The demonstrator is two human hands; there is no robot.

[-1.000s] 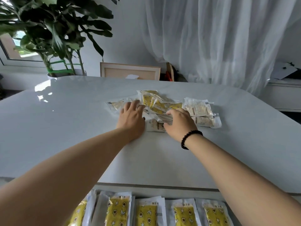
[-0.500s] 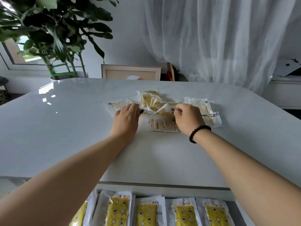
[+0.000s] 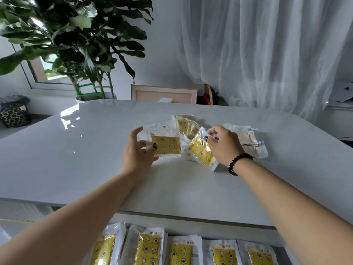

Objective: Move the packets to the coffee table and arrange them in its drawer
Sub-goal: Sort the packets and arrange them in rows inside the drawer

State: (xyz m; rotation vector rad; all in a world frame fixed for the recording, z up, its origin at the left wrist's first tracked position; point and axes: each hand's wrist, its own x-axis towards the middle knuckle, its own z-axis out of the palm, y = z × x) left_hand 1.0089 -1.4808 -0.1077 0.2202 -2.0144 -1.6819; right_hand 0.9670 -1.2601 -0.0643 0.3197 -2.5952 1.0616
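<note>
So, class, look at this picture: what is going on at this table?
A person is sorting a loose pile of clear plastic packets with yellow patterned inserts on a glossy white table. The right hand, with a black bead bracelet on its wrist, pinches one tilted packet. The left hand touches a flat-lying packet. Five packets already stand in a row in the open drawer.
</note>
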